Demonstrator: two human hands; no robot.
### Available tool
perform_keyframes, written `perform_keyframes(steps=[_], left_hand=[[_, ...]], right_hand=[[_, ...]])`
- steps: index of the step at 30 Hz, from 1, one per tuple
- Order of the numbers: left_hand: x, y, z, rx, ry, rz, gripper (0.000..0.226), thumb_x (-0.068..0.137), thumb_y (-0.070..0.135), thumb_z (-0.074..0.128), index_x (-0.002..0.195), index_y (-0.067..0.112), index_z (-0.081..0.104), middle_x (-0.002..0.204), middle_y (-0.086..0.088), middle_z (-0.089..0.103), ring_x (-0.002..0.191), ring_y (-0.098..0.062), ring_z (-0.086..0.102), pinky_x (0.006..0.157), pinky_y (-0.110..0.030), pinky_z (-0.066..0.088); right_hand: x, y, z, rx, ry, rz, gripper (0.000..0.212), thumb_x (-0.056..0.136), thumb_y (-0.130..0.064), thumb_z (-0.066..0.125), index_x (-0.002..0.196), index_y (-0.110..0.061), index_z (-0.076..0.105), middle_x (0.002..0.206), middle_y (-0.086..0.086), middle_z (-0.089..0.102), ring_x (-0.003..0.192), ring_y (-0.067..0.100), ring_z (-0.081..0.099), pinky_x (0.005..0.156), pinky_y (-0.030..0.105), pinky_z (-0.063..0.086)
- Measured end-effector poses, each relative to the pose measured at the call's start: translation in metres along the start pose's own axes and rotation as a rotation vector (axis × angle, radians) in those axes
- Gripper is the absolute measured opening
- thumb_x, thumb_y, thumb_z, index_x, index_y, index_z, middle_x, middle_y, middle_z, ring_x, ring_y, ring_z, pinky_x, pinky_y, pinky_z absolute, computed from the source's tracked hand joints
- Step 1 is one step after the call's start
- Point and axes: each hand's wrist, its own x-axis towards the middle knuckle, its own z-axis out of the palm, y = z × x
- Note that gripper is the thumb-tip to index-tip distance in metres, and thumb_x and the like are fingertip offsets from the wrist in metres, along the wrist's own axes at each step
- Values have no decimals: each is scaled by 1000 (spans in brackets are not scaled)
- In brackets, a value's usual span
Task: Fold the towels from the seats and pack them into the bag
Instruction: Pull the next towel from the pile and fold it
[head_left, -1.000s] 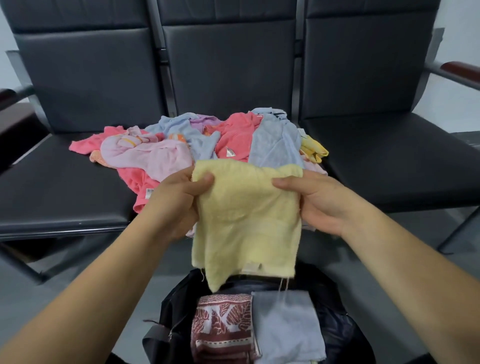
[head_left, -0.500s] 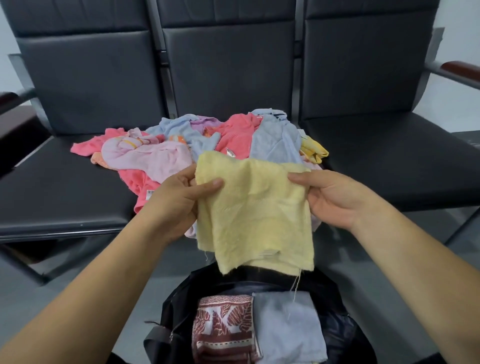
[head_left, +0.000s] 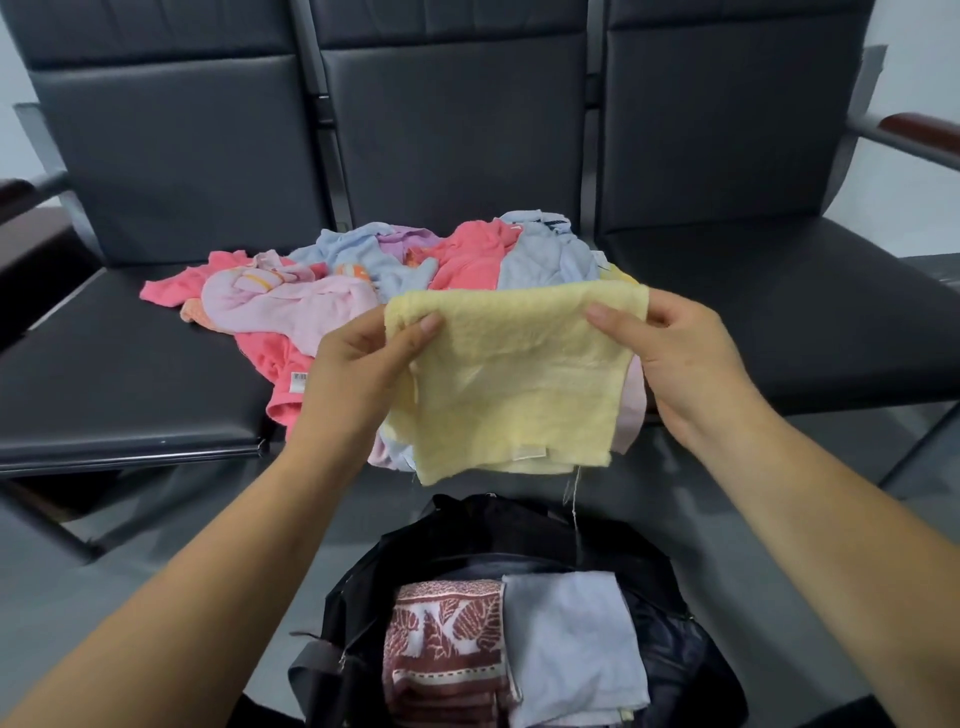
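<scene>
One head-worn wide-angle view, looking forward and down, seats (head_left: 130, 389) close ahead, bag (head_left: 467, 525) at the bottom edge

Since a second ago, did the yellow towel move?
Yes. The yellow towel got pulled wider toward the right, and its bottom edge rose, so it now hangs clear above the black bag.

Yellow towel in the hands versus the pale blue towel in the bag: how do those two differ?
The yellow towel hangs in the air, pinched at its top corners by the left hand and right hand; the pale blue towel lies folded in the black bag. The yellow towel looks fluffy, with loose threads trailing below; the pale blue towel looks smoother. Both are small plain-coloured cloths.
</scene>
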Motion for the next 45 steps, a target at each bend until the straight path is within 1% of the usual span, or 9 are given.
perform_keyframes(steps=[11, 16, 24, 29, 35, 40, 42, 44, 45], left_hand=[[-13, -27, 25, 34, -227, 64, 39, 100, 14, 60, 135, 31, 56, 124, 9, 71, 115, -11, 67, 93, -25, 55], [-32, -73, 42, 90, -312, -218, 51, 96, 23, 67, 142, 34, 47, 126, 14, 67, 112, -2, 66, 94, -26, 55], [-66, -183, 49, 252, -654, -619, 66, 96, 23, 70, 152, 36, 36, 132, 5, 65, 117, -17, 66, 104, -42, 52], [-75, -254, 56, 383, -673, -818, 88, 80, 36, 76, 155, 38, 31, 130, 0, 66, 113, -25, 68, 99, -48, 55], [-100, -311, 63, 481, -612, -891, 74, 93, 24, 69, 156, 30, 30, 133, -8, 62, 115, -28, 64, 98, -40, 54], [-116, -386, 51, 471, -571, -990, 105, 54, 41, 76, 151, 23, 40, 130, -12, 64, 117, -33, 64, 99, -52, 54], [-111, -362, 57, 532, -548, -956, 97, 63, 32, 74, 151, 16, 36, 135, -13, 59, 121, -33, 60, 101, -46, 52], [-102, -344, 63, 650, -527, -902, 66, 82, 22, 67, 143, 11, 43, 133, -13, 61, 119, -36, 60, 93, -39, 52], [-95, -336, 64, 709, -502, -859, 49, 88, 20, 62, 135, 8, 51, 126, -16, 64, 114, -38, 62, 89, -39, 53]], right_hand=[[-14, 19, -28, -76, -83, -130, 39, 92, -18, 75, 128, -26, 64, 122, 0, 72, 112, 19, 69, 93, 41, 57], [-33, 72, -40, -147, -128, 81, 54, 87, -11, 78, 131, -35, 58, 124, -9, 71, 114, 11, 68, 96, 39, 56], [-83, 197, -77, -178, -110, 622, 57, 89, 1, 73, 139, -20, 56, 124, 5, 71, 112, 24, 68, 99, 48, 55], [-79, 245, -89, -236, -148, 962, 62, 89, 6, 69, 144, -17, 52, 132, 11, 66, 111, 31, 68, 90, 50, 58], [-74, 306, -88, -379, -148, 1115, 88, 86, 4, 72, 157, -29, 34, 158, 7, 43, 137, 33, 51, 105, 55, 50], [-81, 318, -81, -655, -203, 1067, 84, 94, 2, 66, 162, -17, 22, 164, 9, 31, 142, 32, 42, 102, 37, 45], [-77, 324, -83, -819, -217, 1049, 61, 93, -2, 64, 150, -7, 43, 142, 15, 54, 118, 31, 59, 83, 32, 49], [-74, 319, -84, -1000, -231, 958, 11, 91, -3, 59, 101, -1, 59, 98, 13, 61, 80, 24, 58, 62, 29, 43], [-72, 314, -83, -1068, -242, 930, 9, 90, -3, 56, 82, -5, 52, 83, 10, 55, 68, 21, 51, 54, 27, 36]])
